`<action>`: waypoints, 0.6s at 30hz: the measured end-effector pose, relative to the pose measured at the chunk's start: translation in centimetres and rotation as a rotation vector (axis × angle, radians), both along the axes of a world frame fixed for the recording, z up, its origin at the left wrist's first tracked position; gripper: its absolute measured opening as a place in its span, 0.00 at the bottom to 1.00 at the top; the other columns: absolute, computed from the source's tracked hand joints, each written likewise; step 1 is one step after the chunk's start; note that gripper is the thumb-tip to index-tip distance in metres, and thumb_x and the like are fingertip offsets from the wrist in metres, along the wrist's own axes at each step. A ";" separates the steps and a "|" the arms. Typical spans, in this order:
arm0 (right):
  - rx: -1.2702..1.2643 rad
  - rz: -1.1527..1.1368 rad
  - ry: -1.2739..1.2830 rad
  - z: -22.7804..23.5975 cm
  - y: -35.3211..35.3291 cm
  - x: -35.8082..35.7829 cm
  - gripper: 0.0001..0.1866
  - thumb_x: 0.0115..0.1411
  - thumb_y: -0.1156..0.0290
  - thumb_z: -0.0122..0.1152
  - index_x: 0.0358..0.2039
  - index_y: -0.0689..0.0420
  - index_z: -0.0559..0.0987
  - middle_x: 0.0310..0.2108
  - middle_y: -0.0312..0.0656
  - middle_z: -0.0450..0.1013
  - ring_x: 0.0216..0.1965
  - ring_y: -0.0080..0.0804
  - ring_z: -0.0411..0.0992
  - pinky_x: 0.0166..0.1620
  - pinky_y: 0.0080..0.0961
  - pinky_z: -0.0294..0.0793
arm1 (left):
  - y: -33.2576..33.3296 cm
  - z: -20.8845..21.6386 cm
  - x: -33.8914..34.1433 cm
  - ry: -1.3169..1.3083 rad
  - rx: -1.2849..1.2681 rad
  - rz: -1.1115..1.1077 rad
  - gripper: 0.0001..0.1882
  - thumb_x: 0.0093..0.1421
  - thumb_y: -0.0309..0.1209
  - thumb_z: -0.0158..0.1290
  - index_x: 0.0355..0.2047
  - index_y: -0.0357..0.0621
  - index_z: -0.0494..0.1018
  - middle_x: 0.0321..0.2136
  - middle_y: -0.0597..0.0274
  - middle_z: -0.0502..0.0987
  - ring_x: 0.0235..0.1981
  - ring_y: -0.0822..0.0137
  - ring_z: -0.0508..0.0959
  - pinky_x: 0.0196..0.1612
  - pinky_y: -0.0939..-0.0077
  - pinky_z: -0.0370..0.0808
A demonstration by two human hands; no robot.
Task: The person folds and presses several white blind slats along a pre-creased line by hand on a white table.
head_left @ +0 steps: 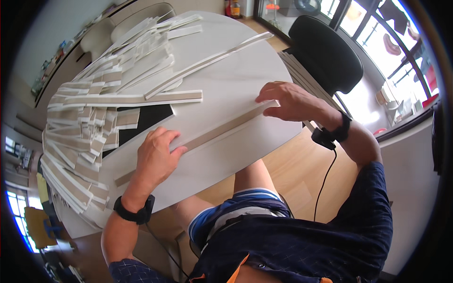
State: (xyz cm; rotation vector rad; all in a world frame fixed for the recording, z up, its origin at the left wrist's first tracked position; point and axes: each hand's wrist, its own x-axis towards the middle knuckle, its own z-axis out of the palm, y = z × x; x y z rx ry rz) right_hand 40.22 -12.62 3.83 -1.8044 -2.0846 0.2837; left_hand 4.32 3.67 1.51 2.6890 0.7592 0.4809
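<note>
Indoor room with one rounded white table (222, 30); two bare hands over one strip.
Left, a fanned heap of beige-and-white flat strips (85, 137), too overlapped to count, spreads to the table's left rim, with two pale beige chairs (146, 19) behind; one flat black panel (153, 123) shows beside it; the left hand (158, 153), fingers curled, is at the left part of one long beige strip with white edges (222, 130), grip or mere touch I cannot tell; two more long strips, one level (165, 97), one slanting (212, 63), lie beyond; the right hand (295, 101) has thumb and fingers parted around the strip's right end, firmness unclear; tabletop shows between strip and near edge, leaving room; one black chair (325, 54) stands past the right rim.
</note>
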 end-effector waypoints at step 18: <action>-0.357 0.052 -0.034 -0.8 4.3 -0.6 0.19 0.55 0.73 0.72 0.48 0.60 0.82 0.47 0.48 0.79 0.51 0.49 0.76 0.58 0.41 0.75 | -1.0 1.1 0.8 0.169 -0.312 0.080 0.15 0.56 0.26 0.66 0.44 0.41 0.80 0.34 0.54 0.79 0.40 0.51 0.80 0.45 0.58 0.78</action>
